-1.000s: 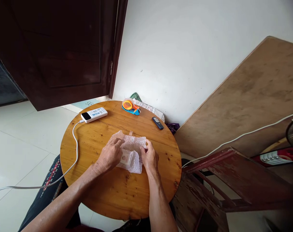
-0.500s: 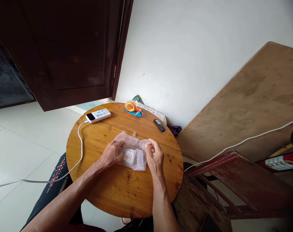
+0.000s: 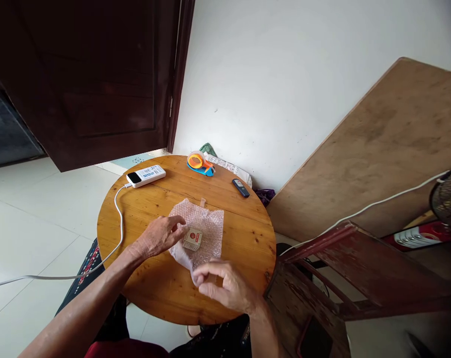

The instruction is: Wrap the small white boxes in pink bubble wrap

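A sheet of bubble wrap [image 3: 205, 222] lies spread on the round wooden table [image 3: 173, 293]. A small flat box with a red mark [image 3: 192, 239] rests on the wrap. My left hand [image 3: 159, 235] pinches the left side of that box with its fingers together. My right hand [image 3: 225, 287] is at the near side, fingers curled, pinching the near corner of the wrap and lifting it slightly.
A white power bank [image 3: 145, 176] with a white cable [image 3: 117, 219] lies at the table's far left. An orange and blue tape dispenser [image 3: 199, 163] and a small dark phone [image 3: 240, 188] sit at the far edge. A red wooden chair [image 3: 344, 263] stands right, a leaning board [image 3: 378, 144] behind.
The bubble wrap was folded over the box and is now opened flat, baring the box. My right hand moved from the wrap's right side to its near corner.
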A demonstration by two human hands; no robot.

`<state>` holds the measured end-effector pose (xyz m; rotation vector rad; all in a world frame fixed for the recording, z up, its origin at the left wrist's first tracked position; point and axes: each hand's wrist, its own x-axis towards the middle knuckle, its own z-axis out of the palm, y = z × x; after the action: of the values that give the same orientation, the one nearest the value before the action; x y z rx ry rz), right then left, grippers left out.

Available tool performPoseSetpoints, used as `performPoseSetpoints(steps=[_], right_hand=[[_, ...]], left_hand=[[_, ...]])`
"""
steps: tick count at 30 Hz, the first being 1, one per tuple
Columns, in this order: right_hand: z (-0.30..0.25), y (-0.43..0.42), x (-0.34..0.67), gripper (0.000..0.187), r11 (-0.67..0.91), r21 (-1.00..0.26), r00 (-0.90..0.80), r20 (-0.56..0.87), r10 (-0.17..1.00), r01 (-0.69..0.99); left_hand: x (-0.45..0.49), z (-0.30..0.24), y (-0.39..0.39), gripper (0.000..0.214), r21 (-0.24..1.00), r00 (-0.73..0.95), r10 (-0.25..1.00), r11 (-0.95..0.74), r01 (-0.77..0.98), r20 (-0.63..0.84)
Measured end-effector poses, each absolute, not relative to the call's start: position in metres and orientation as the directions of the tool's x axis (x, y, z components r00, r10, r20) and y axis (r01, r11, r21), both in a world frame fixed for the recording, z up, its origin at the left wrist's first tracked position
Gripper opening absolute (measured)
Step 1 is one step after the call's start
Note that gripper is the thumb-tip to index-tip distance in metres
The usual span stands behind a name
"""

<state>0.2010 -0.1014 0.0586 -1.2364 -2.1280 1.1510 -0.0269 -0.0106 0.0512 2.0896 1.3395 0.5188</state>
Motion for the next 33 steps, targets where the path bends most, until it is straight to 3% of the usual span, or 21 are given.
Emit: performPoseSetpoints(steps=[3, 6, 10, 12, 14, 16, 18, 22, 27, 33], right_hand=[[0.046, -0.110, 0.203, 0.016, 0.155, -0.827, -0.485, -0.155, 0.861, 0.540], [0.040, -0.105, 0.203, 0.018, 0.140, -0.811, -0.362, -0.093, 0.928, 0.568], [0.040, -0.084, 0.193, 0.020, 0.191, -0.782, -0.166, 0.113, 0.980, 0.593], [0.035, -0.072, 0.183, 0.034, 0.226, -0.734, -0.115, 0.199, 0.973, 0.640], [0.026, -0.063, 0.174, 0.049, 0.253, -0.690, -0.122, 0.234, 0.965, 0.678], [0.019, -0.058, 0.170, 0.051, 0.258, -0.676, -0.141, 0.224, 0.964, 0.690], [0.015, -0.057, 0.175, 0.047, 0.231, -0.691, -0.093, 0.232, 0.968, 0.684], [0.016, -0.059, 0.214, 0.045, 0.102, -0.707, 0.173, 0.306, 0.936, 0.700], [-0.006, -0.059, 0.274, 0.058, -0.167, -0.568, 0.365, 0.255, 0.895, 0.806], [-0.038, -0.057, 0.286, 0.077, -0.096, -0.700, 0.456, 0.349, 0.819, 0.708]], left_hand=[[-0.031, 0.061, -0.017, 0.038, 0.537, 0.463, 0.877, -0.330, 0.777, -0.131], [-0.031, 0.061, -0.024, 0.022, 0.412, 0.442, 0.879, -0.341, 0.845, -0.180], [-0.033, 0.058, -0.031, 0.016, 0.334, 0.405, 0.902, -0.340, 0.879, -0.147], [-0.034, 0.059, -0.033, 0.019, 0.297, 0.401, 0.908, -0.352, 0.888, -0.122], [-0.034, 0.058, -0.035, 0.026, 0.247, 0.430, 0.901, -0.405, 0.880, -0.055], [-0.033, 0.055, -0.036, 0.031, 0.214, 0.503, 0.864, -0.494, 0.843, 0.012], [-0.030, 0.048, -0.039, 0.034, 0.236, 0.581, 0.814, -0.569, 0.788, 0.023], [-0.022, 0.032, -0.043, 0.043, 0.315, 0.621, 0.783, -0.596, 0.739, 0.026], [-0.011, 0.008, -0.043, 0.050, 0.343, 0.636, 0.770, -0.613, 0.712, 0.056], [0.005, -0.002, -0.039, 0.059, 0.335, 0.573, 0.817, -0.559, 0.759, 0.065]])
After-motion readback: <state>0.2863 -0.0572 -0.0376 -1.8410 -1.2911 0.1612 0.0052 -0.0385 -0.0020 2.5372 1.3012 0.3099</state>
